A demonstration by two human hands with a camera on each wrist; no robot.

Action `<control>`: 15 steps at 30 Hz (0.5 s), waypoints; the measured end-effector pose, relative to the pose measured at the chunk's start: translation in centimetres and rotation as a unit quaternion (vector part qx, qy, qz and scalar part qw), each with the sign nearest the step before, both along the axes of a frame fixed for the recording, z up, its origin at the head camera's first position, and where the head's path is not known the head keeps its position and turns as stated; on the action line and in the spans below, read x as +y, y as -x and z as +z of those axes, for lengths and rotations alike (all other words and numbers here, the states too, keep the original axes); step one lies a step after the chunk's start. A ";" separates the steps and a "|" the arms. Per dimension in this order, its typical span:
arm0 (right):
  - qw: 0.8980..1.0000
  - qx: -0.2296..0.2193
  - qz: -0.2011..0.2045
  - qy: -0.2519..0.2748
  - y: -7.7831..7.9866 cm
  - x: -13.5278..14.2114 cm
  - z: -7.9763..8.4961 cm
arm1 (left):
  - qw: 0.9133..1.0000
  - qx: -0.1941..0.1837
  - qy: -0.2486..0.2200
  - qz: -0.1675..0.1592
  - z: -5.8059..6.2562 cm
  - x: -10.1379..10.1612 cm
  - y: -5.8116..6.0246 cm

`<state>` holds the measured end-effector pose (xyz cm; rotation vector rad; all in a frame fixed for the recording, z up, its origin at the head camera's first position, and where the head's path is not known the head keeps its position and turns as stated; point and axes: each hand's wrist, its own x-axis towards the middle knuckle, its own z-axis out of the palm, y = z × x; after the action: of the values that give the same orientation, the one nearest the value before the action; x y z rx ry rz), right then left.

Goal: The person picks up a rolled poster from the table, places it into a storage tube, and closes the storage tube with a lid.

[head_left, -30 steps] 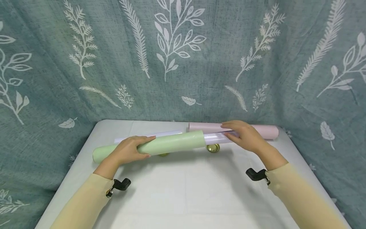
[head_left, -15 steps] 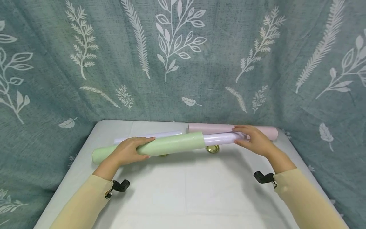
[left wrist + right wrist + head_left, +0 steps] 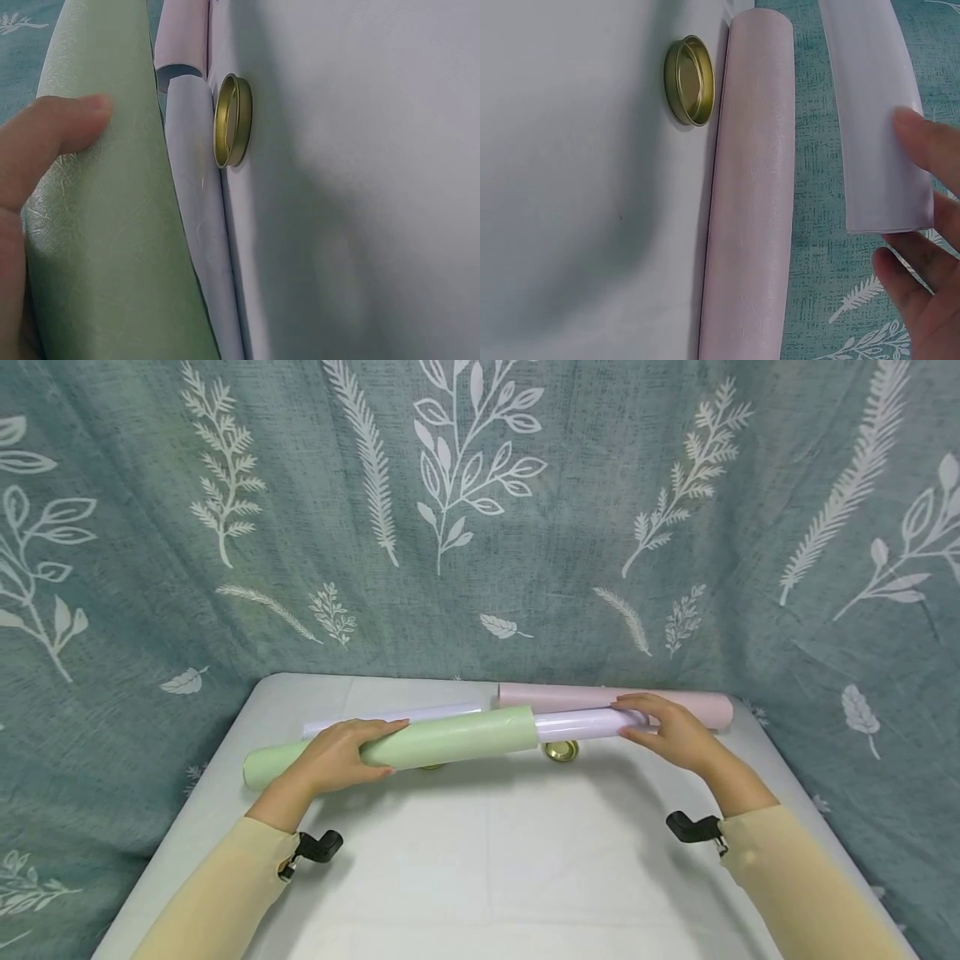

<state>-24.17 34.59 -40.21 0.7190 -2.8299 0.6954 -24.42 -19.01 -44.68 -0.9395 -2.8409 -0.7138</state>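
Observation:
A glossy pale green tube (image 3: 450,735) lies across the middle of the head view, tilted up slightly to the right. My left hand (image 3: 345,753) grips it from above near its left part; in the left wrist view one finger (image 3: 82,120) lies over its surface. Out of the tube's right end sticks a thinner lavender roll (image 3: 577,725). With thumb and fingers my right hand (image 3: 671,732) holds the roll's free end, also seen in the right wrist view (image 3: 881,150). The roll's inner part is hidden inside the green tube.
Behind on the white-covered table (image 3: 480,860) lie a pink tube (image 3: 705,706) at the right and another lavender roll (image 3: 322,725) at the left. A gold round lid (image 3: 561,751) sits below the held roll; another gold piece (image 3: 431,767) peeks out under the green tube. A curtain hangs behind.
Over the last second my right hand has shifted right, and a longer stretch of the lavender roll shows outside the green tube. The left hand has stayed nearly still.

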 end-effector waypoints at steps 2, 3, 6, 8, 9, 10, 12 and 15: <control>1.000 0.000 -0.006 0.006 0.0 0.0 -0.1 | 1.000 0.000 0.000 0.000 0.0 0.0 0.0; 1.000 0.003 -0.008 0.010 0.0 -0.1 -0.2 | 1.000 -0.001 0.000 -0.001 0.0 0.0 -0.1; 1.000 0.013 -0.010 0.022 -0.1 -0.4 -0.3 | 1.000 -0.001 -0.003 0.001 -0.1 0.0 -0.1; 0.999 0.022 -0.007 0.029 -0.1 -0.7 -0.3 | 1.000 -0.001 -0.005 0.003 -0.1 0.0 -0.1; 0.999 0.025 -0.005 0.031 -0.1 -0.9 -0.3 | 1.000 0.000 -0.006 0.003 -0.1 0.0 -0.1; 0.999 0.026 -0.002 0.032 -0.2 -1.0 -0.3 | 1.000 0.000 -0.006 0.004 -0.2 0.0 -0.1; 0.999 0.025 0.006 0.035 -0.3 -1.4 -0.3 | 1.000 0.003 -0.003 0.002 -0.2 0.1 -0.1; 0.999 0.021 0.016 0.036 -0.3 -1.9 -0.2 | 1.000 0.009 0.003 0.002 -0.2 0.3 0.1</control>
<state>-23.91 32.67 -40.38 0.7597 -2.7454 0.7747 -24.50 -18.76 -44.86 -0.9368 -2.8304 -0.6934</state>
